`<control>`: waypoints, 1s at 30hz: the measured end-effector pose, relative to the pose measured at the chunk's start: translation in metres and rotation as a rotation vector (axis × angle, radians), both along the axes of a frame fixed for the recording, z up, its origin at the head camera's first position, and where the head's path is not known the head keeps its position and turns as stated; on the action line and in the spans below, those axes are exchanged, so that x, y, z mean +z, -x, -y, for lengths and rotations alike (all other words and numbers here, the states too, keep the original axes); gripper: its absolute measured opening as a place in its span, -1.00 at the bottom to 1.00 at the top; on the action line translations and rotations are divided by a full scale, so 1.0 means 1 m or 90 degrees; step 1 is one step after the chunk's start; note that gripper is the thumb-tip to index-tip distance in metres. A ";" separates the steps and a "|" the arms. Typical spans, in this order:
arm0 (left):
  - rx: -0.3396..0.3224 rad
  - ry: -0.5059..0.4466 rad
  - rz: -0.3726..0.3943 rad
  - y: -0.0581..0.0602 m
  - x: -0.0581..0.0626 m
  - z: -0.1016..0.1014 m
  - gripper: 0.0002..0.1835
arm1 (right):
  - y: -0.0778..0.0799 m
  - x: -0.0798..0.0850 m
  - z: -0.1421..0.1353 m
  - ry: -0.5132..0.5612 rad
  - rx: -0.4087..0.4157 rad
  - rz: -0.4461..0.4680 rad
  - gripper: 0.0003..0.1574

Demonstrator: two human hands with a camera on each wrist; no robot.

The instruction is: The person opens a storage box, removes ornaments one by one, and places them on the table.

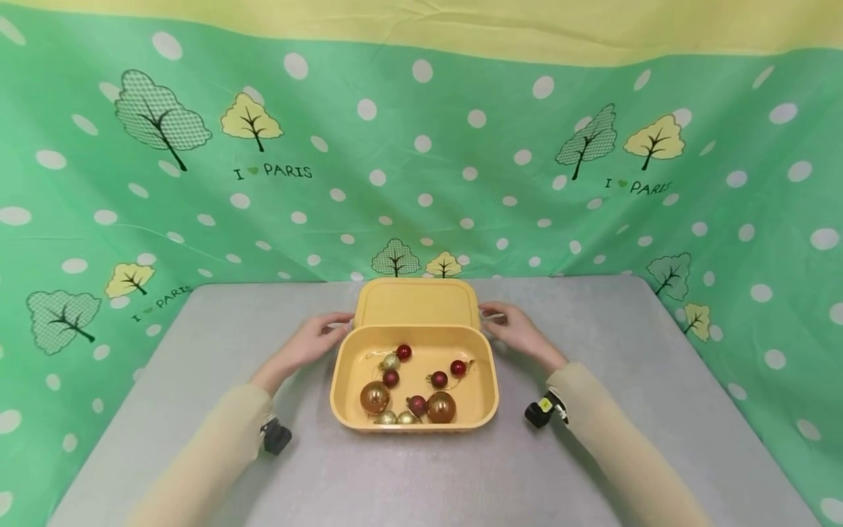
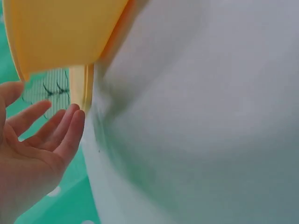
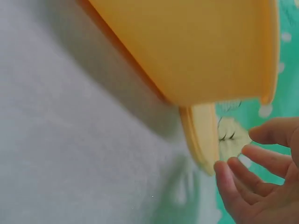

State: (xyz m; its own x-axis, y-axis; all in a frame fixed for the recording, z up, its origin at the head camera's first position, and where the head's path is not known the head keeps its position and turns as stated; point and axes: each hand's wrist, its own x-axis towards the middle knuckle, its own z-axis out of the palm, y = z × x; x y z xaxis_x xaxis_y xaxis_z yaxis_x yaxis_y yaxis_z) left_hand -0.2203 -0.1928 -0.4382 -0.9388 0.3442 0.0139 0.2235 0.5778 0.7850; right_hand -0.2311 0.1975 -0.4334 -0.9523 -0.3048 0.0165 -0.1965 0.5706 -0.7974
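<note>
A yellow plastic box [image 1: 413, 436] holds small Christmas ball ornaments: dark red balls [image 1: 439, 379], pale gold ones [image 1: 391, 361] and two large shiny copper-gold ones [image 1: 375, 397]. Behind the box lies its yellow lid [image 1: 418, 304], partly hidden by the box. At the lid's left side is my left hand [image 1: 315, 339], fingers loosely bent; in the left wrist view its fingertips [image 2: 74, 108] come close to the lid's edge. My right hand [image 1: 516, 329] mirrors it on the right, with fingertips [image 3: 219, 166] beside the lid [image 3: 200, 130]. Whether either hand touches the lid I cannot tell.
Everything stands on a grey table [image 1: 421, 483]. A green cloth [image 1: 421, 197] with white dots and printed trees hangs behind and along both sides. Black wrist cameras sit under the left sleeve [image 1: 224, 421] and right sleeve [image 1: 602, 410].
</note>
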 end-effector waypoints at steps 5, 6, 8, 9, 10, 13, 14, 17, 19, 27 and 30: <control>-0.001 0.000 -0.044 -0.038 0.002 0.000 -0.44 | -0.023 0.010 -0.003 0.029 0.035 -0.089 -0.53; 0.002 -0.005 -0.045 -0.045 0.001 0.000 -0.41 | -0.028 0.011 -0.004 0.035 0.036 -0.098 -0.54; -0.001 -0.020 -0.042 -0.057 -0.001 -0.002 -0.32 | -0.036 0.013 -0.004 0.042 0.041 -0.113 -0.55; -0.006 -0.024 -0.043 -0.062 -0.003 -0.003 -0.27 | -0.040 0.014 -0.004 0.044 0.045 -0.118 -0.56; -0.017 -0.028 -0.043 -0.067 -0.004 -0.005 -0.22 | -0.045 0.015 -0.003 0.043 0.050 -0.122 -0.57; -0.044 -0.012 -0.054 -0.079 -0.007 -0.009 -0.02 | -0.056 0.016 0.000 0.041 0.076 -0.153 -0.59; -0.052 -0.002 -0.059 -0.083 -0.008 -0.011 0.04 | -0.059 0.016 0.002 0.039 0.083 -0.171 -0.59; -0.064 0.019 -0.066 -0.088 -0.010 -0.015 0.21 | -0.069 0.017 0.006 0.029 0.102 -0.229 -0.58; -0.071 0.017 -0.065 -0.090 -0.011 -0.017 0.28 | -0.074 0.018 0.009 0.027 0.113 -0.246 -0.56; -0.085 -0.007 -0.039 -0.089 -0.010 -0.020 0.41 | -0.092 0.021 0.020 0.043 0.203 -0.191 -0.57; -0.093 -0.029 -0.015 -0.087 -0.011 -0.020 0.45 | -0.095 0.020 0.025 0.031 0.242 -0.180 -0.61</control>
